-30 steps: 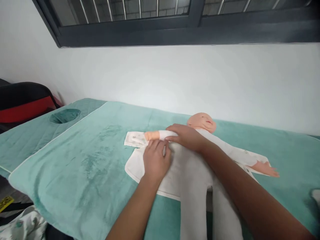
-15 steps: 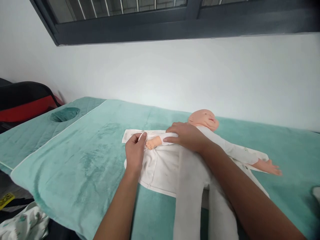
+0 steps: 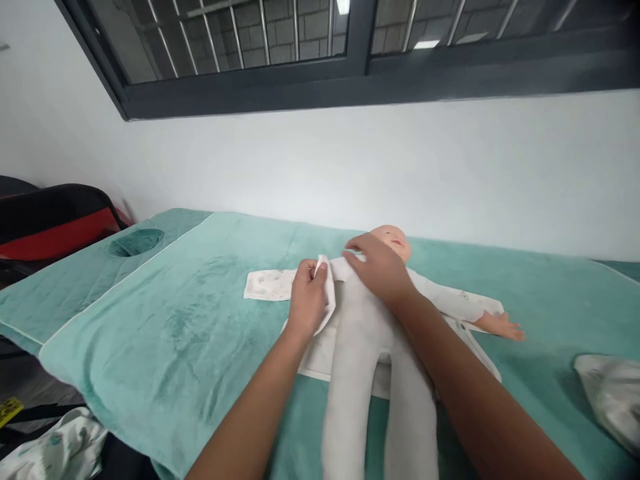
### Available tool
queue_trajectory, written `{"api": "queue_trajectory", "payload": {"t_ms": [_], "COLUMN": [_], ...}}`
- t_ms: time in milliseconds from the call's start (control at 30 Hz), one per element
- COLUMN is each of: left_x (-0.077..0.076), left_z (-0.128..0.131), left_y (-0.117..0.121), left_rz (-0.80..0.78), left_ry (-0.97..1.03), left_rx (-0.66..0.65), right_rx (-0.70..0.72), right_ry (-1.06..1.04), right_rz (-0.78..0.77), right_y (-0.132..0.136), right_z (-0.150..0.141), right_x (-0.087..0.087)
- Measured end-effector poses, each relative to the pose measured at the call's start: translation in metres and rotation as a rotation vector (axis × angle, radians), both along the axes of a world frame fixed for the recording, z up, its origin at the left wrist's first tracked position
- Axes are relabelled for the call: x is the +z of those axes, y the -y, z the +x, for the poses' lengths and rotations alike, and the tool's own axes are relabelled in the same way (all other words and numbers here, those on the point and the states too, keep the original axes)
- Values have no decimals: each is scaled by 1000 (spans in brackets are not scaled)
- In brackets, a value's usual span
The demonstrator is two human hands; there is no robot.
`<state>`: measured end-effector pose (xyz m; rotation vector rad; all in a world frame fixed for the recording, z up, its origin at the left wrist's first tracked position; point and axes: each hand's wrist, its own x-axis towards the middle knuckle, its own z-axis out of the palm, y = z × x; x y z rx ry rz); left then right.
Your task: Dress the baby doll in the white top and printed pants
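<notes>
A baby doll (image 3: pixel 397 241) in a white long-sleeved top and pale grey-white leggings (image 3: pixel 350 387) lies on its back, head toward the wall. Under it a white baby jacket (image 3: pixel 270 285) is spread, one sleeve stretched out to the left. My left hand (image 3: pixel 307 301) pinches a folded edge of the white jacket beside the doll's side. My right hand (image 3: pixel 383 270) is over the doll's upper chest by the chin, thumb and fingers apart. The doll's arm on the left is hidden around my left hand. Its other arm (image 3: pixel 500 325) points right, the hand out of its cuff.
A green plush cover (image 3: pixel 190 333) lies over the bed, which has a round face hole (image 3: pixel 136 242) at the far left. White patterned cloth (image 3: pixel 610 393) rests at the right, and more cloth (image 3: pixel 60 443) lies low at the left. Behind are a wall and a barred window (image 3: pixel 240 40).
My left hand has moved right, lifting the jacket's edge. My right hand has left the doll's forearm and risen toward its chin. The doll's hand on the left no longer shows.
</notes>
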<state>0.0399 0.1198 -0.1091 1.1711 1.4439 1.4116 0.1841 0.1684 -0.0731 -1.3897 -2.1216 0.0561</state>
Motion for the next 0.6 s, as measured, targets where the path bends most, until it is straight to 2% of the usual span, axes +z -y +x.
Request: {"api": "queue_trajectory", "payload": {"t_ms": [33,100,167,233,333,467,600], "left_x": [0,1,4,10,19,28,44], "left_z": [-5,-16,-23,-25,-17,4,24], "left_y": [1,3,4,3,-3,-22,-35], "left_rz": [3,25,18,9,42,113,155], "left_ry": [-38,-112,-167,-178,-223,-306,-421], "left_rx": [13,35,30,18,-9,-34,-82], "right_rx": [-140,-381,-478,-447,-388,-338,-140], "right_ry": [-49,-22,79,135,22,-274,-536], "right_rz": [13,-76,-246,-352,-422,-472,-398], "right_y": [6,18,28,35,43,51,55], "right_z": [15,48,76,95,101,87,64], "right_x": [0,-4,-12,-20,-25,-27,-41]}}
